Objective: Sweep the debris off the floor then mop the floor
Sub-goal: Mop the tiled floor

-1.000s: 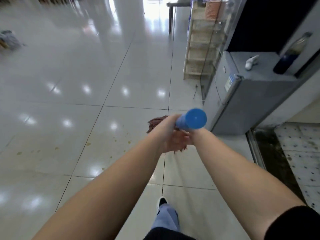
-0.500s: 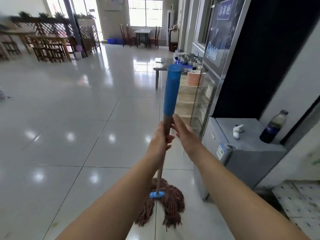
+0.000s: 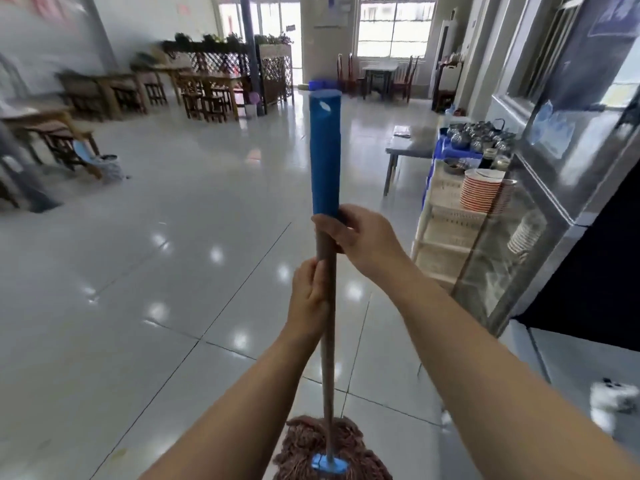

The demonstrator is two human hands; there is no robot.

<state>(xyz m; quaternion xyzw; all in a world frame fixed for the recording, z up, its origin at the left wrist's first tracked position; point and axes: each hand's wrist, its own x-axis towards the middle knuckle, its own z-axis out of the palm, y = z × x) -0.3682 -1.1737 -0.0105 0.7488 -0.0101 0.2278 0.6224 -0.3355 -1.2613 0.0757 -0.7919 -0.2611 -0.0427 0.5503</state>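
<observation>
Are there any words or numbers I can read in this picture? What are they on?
No text here can be read.
Blue sign on the tall metal cabinet: cut off and blurred, unreadable.
Papers on the far pillar: too small to read.
Red marks on the left wall: blurred, unreadable.
Mop handle: no writing shows.

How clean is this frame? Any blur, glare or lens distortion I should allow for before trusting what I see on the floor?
Head view: the mop handle and both hands, left hand and right hand, are sharp; the wooden tables at far left are smeared by motion blur; ceiling lights glare as white spots on the glossy floor; the windows are blown out; the wide-angle lens bends the cabinet at right.
</observation>
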